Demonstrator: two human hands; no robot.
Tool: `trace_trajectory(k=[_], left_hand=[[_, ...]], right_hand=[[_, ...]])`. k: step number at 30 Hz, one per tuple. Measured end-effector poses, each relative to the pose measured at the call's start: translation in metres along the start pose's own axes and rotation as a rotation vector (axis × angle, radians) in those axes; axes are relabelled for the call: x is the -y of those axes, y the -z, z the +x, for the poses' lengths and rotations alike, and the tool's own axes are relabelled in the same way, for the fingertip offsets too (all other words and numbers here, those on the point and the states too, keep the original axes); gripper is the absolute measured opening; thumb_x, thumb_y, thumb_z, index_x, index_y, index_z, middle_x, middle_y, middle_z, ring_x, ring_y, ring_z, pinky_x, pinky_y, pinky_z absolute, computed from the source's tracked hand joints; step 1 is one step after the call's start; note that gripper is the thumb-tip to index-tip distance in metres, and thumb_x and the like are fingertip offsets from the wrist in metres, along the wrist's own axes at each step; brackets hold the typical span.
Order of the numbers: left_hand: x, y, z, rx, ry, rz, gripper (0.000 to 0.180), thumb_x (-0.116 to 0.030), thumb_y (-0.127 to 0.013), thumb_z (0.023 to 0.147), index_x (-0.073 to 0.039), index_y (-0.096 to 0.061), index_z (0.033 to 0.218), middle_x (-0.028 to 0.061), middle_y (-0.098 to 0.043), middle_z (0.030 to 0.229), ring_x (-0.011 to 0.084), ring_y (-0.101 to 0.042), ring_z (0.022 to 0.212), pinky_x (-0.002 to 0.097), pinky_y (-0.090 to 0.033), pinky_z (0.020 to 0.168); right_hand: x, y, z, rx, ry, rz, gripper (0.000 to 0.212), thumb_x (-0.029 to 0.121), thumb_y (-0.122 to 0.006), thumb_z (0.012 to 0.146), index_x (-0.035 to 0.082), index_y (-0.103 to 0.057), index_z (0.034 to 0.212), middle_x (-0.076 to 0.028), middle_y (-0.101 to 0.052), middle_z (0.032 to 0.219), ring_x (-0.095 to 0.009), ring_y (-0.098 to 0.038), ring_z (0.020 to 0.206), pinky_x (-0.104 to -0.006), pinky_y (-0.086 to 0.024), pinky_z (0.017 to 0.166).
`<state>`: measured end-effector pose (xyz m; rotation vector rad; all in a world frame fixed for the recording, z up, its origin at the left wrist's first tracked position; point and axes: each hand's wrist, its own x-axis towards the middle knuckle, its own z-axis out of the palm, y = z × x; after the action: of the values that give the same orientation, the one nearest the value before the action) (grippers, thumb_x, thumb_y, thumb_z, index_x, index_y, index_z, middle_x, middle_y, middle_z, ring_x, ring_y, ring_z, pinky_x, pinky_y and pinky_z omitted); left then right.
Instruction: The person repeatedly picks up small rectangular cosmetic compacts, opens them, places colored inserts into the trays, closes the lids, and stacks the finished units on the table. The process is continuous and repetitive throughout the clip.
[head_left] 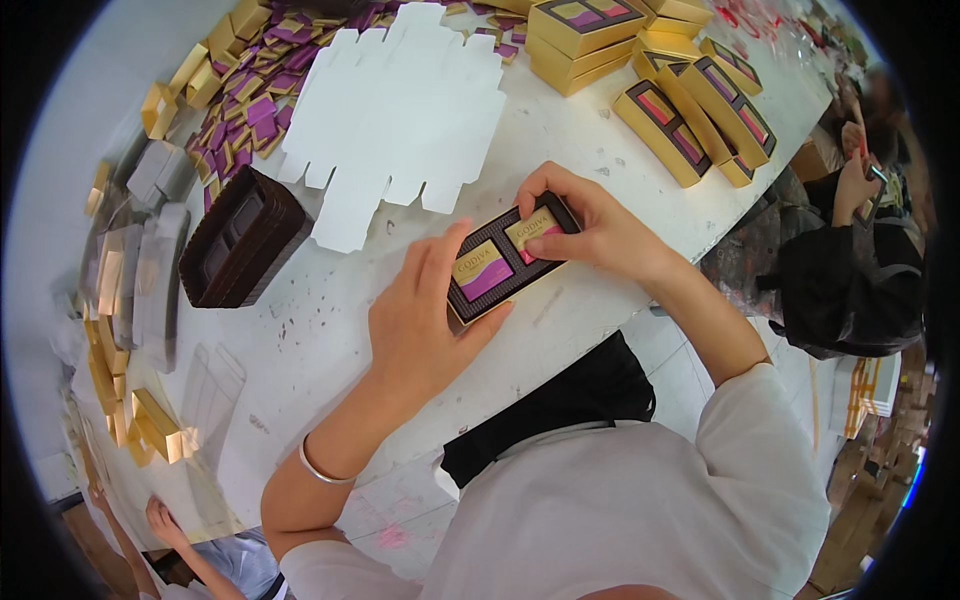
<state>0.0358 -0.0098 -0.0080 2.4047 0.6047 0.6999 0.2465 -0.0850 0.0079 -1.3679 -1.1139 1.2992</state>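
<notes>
Between my hands is a shallow gold box (512, 289) with a dark ribbed insert, tilted with its right end farther away. Two flat wrapped pieces lie in it: a gold and purple piece (487, 278) on the left and a gold and pink piece (527, 228) on the right. My left hand (420, 310) holds the box's left end, thumb along the near edge and fingers at the far side. My right hand (590, 225) grips the right end, its thumb over the pink piece and its index finger curled at the far rim.
Beyond the box lie white flat card blanks (400, 115). A stack of dark brown inserts (280, 225) stands left, with loose wrapped pieces (260, 110) behind. Filled boxes (663, 130) and stacked gold boxes (570, 65) sit far right. Another person's hand (165, 522) shows lower left.
</notes>
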Motion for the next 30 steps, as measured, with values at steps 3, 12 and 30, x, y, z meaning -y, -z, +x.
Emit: trace_trajectory(k=[3, 12, 30], left_hand=[[-0.003, 0.001, 0.001, 0.01, 0.009, -0.004, 0.074, -0.023, -0.079, 0.068, -0.007, -0.041, 0.13, 0.0123, -0.055, 0.104, 0.0247, -0.062, 0.084, 0.0323, -0.052, 0.066], [0.001, -0.003, -0.002, 0.047, 0.03, -0.238, 0.075, -0.023, -0.079, 0.069, -0.006, -0.04, 0.131, 0.0135, -0.052, 0.122, 0.0237, -0.059, 0.089, 0.0327, -0.05, 0.069], [-0.016, 0.047, -0.002, -0.293, -0.368, -0.071, 0.033, -0.015, -0.073, 0.073, -0.009, -0.062, 0.104, 0.0079, -0.062, 0.102, 0.0281, -0.059, 0.086, 0.0351, -0.048, 0.075]], right_hand=[[-0.002, 0.003, 0.002, 0.032, -0.009, -0.028, 0.022, 0.005, -0.068, 0.079, 0.008, -0.051, 0.094, -0.004, -0.048, 0.107, -0.009, -0.047, 0.099, -0.0258, -0.041, 0.084], [-0.015, 0.008, -0.046, -0.078, 0.531, -0.665, 0.043, 0.022, -0.078, 0.072, 0.004, -0.059, 0.106, -0.015, -0.05, 0.122, -0.03, -0.05, 0.11, -0.0356, -0.043, 0.091], [0.046, 0.176, -0.097, -1.074, 0.905, -1.271, 0.04, 0.011, -0.053, 0.093, -0.001, -0.042, 0.13, -0.015, -0.048, 0.132, -0.024, -0.046, 0.122, -0.0381, -0.033, 0.104]])
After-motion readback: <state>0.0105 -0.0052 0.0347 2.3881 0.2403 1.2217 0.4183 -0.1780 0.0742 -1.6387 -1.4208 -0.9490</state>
